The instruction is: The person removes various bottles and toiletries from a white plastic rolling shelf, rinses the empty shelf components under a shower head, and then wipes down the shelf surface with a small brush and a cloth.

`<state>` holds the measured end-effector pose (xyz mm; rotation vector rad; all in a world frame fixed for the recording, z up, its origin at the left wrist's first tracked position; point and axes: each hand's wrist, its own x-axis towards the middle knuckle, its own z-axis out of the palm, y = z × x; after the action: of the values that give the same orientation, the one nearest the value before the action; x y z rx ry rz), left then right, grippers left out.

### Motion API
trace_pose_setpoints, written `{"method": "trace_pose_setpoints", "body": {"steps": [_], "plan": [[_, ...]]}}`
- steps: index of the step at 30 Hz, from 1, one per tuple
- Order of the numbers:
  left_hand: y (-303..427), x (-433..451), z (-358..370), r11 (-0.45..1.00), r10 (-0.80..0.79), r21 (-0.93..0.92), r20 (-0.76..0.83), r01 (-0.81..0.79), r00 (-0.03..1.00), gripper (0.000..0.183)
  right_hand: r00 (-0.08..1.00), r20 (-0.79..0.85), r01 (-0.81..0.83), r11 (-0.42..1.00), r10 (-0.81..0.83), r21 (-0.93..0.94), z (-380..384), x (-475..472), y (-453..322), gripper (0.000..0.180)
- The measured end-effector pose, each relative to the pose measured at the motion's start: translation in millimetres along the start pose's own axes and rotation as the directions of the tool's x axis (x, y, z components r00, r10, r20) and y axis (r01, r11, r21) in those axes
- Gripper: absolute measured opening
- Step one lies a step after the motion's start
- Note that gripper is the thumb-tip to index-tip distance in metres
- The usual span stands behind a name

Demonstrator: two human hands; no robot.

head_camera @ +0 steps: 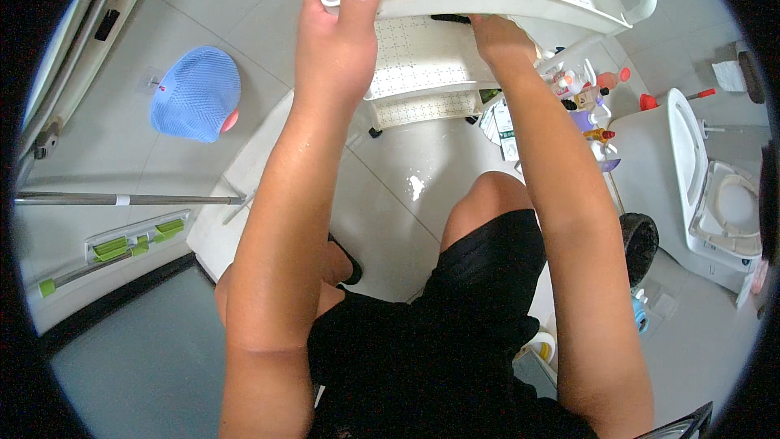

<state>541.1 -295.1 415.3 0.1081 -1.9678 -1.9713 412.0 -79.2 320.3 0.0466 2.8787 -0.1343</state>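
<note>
A white plastic rolling cart (pixel 451 1) with perforated shelves stands before me, tilted in the view. My left hand (pixel 341 24) grips the top shelf's near left corner beside a white post, thumb on top. My right hand (pixel 503 42) reaches beneath the top shelf, above the middle shelf (pixel 426 52). Its fingers are mostly hidden by the shelf's edge. A dark, bristly object, apparently a black brush (pixel 450 17), sticks out from that hand to the left. The bottom shelf (pixel 426 108) shows lower down, with black casters (pixel 375 133).
Bottles (pixel 585 97) crowd the floor right of the cart, near a toilet (pixel 682 164) and black bin (pixel 638 247). A puddle (pixel 416 186) lies on the tiles. At left are a blue basin (pixel 198 94) on the wall, a metal pole (pixel 128 199) and a green-clipped mop head (pixel 137 238).
</note>
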Motion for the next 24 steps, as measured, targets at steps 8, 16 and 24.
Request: {"method": "trace_pose_setpoints", "body": {"steps": [8,16,24], "plan": [[1,-4,-10,0.999,-0.041,-0.020,-0.026,0.041,0.999,0.065,0.962,0.016,0.271,0.961,-0.272,0.051,20,-40,-96,0.042],[0,-5,12,0.997,0.063,-0.050,-0.006,-0.063,0.998,0.046,0.986,-0.164,-0.004,1.000,0.003,-0.009,40,21,-1,0.040],[2,-6,-2,1.000,-0.019,-0.011,-0.015,0.019,1.000,0.042,0.984,-0.028,0.176,0.965,-0.173,0.194,51,-26,-88,0.040]]}}
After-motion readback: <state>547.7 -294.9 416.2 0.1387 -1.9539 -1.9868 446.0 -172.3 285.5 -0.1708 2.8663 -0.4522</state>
